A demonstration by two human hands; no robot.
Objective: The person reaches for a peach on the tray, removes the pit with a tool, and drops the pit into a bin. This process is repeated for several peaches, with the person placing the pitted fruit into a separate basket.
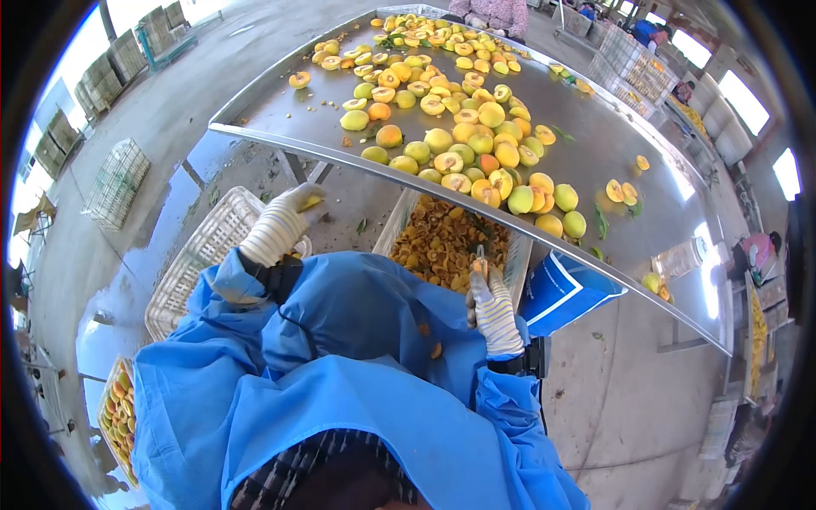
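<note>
My left hand (280, 223), in a striped white glove, is closed round a yellow fruit piece (312, 202), over the floor beside a white crate (204, 255). My right hand (493, 310), in the same kind of glove, grips a small tool (480, 259) with a metal loop-like tip, over the right side of a crate of orange-brown scraps (438, 242). Whole and halved yellow-orange fruits (467, 127) are heaped on the metal table (280, 102) in front of me.
A blue box (561, 289) stands under the table's edge, right of my right hand. A clear container (680, 257) lies on the table's right corner. A crate of fruit (119, 416) is at the lower left. Across the table sits a person (491, 15); others are at the right.
</note>
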